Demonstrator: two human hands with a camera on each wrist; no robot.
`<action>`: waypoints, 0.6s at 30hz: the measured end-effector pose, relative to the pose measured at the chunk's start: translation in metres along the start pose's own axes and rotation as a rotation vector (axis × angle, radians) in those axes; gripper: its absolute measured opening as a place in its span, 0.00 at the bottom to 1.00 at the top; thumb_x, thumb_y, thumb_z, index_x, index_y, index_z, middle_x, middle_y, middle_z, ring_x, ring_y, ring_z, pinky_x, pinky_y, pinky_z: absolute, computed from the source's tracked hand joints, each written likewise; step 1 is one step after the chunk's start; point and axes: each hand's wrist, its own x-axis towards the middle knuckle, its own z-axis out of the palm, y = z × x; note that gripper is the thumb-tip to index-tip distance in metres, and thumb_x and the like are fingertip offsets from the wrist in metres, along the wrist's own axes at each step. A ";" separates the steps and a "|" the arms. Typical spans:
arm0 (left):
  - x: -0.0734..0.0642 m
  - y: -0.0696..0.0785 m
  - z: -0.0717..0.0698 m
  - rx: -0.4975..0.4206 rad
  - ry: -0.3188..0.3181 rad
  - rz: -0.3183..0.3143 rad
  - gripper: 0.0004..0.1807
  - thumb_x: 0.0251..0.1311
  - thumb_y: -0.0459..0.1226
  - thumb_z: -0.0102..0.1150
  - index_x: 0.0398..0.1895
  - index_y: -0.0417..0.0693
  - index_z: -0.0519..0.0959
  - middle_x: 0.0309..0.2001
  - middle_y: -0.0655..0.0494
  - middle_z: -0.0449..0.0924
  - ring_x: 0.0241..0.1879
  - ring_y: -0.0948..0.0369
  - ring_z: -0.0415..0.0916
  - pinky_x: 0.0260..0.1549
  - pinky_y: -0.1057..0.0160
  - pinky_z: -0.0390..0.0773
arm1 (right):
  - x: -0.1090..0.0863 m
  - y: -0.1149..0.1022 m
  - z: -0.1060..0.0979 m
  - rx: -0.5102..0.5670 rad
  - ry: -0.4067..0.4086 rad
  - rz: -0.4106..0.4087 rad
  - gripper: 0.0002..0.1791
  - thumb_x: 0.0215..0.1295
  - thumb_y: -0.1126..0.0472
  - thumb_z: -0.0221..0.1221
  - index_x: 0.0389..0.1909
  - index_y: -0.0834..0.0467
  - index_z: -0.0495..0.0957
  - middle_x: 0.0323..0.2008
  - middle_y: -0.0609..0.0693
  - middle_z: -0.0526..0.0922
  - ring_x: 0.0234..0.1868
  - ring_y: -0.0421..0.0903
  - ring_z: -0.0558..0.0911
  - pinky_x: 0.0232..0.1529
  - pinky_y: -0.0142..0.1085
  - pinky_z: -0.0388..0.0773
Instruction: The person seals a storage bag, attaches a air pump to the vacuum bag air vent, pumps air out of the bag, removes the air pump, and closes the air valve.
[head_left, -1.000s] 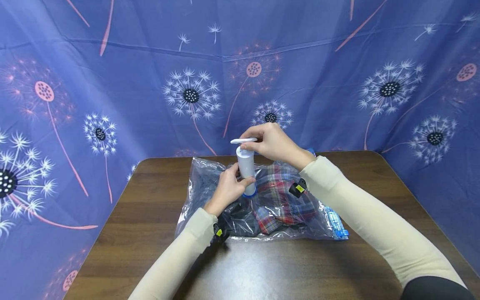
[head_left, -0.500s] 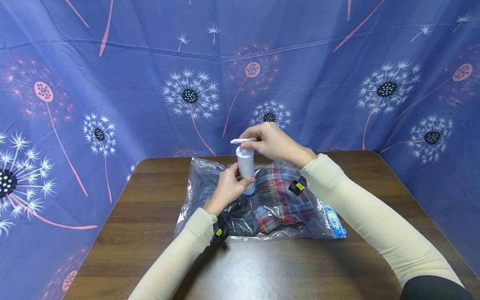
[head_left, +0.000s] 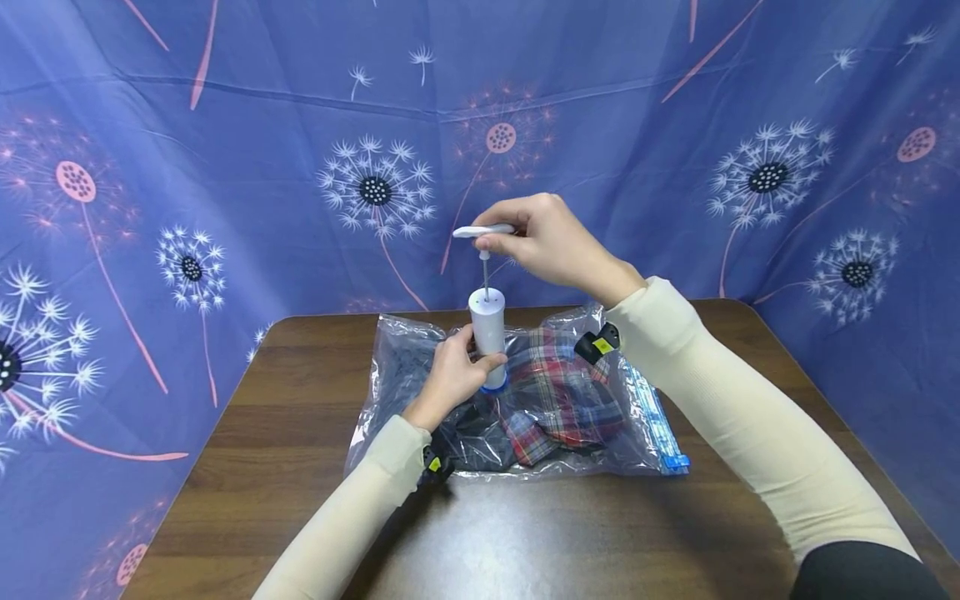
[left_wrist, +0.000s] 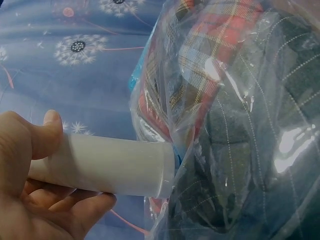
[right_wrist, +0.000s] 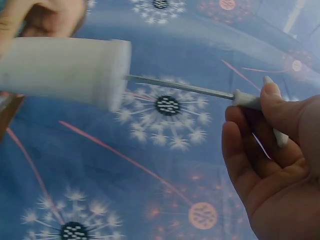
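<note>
White hand pump (head_left: 488, 325) upright on the clear zip bag (head_left: 641, 446), bag flat on the wooden worktop (head_left: 292, 408). Left hand (head_left: 453, 372) wrapped round the barrel; right hand (head_left: 551, 240) pinches the handle (head_left: 468, 232) between thumb and fingers, metal rod (head_left: 486, 279) bare below it.

Technique, my judgement: left presses lightly so the blue base ring (head_left: 494, 388) sits flush; right works in line with the barrel, full even strokes. Sideways lean could strain the thin rod or break contact at the base.

Unclear: any valve under the base is covered. Right sleeve (head_left: 697, 392) hides part of the zip strip, so can't confirm the seal. Plaid garment (head_left: 555, 383) readable; dark striped cloth (left_wrist: 230, 170) beside it, type uncertain through glare.
</note>
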 end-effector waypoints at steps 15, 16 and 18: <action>-0.001 0.003 0.001 0.003 -0.010 0.005 0.28 0.63 0.39 0.72 0.64 0.39 0.75 0.55 0.41 0.84 0.53 0.47 0.85 0.48 0.52 0.87 | 0.020 -0.034 -0.039 -0.064 0.155 -0.100 0.11 0.71 0.58 0.64 0.50 0.57 0.88 0.39 0.52 0.90 0.32 0.35 0.85 0.34 0.26 0.79; -0.001 0.003 0.001 0.002 -0.007 0.001 0.28 0.63 0.39 0.72 0.64 0.39 0.75 0.55 0.41 0.84 0.53 0.47 0.85 0.48 0.52 0.87 | 0.020 -0.034 -0.039 -0.064 0.147 -0.097 0.11 0.72 0.58 0.64 0.49 0.58 0.88 0.39 0.52 0.90 0.30 0.36 0.84 0.32 0.26 0.78; -0.002 0.003 0.002 0.004 -0.008 -0.004 0.28 0.63 0.39 0.72 0.64 0.39 0.75 0.55 0.40 0.84 0.53 0.47 0.85 0.48 0.51 0.87 | 0.018 -0.032 -0.037 -0.058 0.114 -0.072 0.11 0.71 0.59 0.65 0.49 0.58 0.87 0.38 0.51 0.90 0.27 0.38 0.82 0.29 0.27 0.75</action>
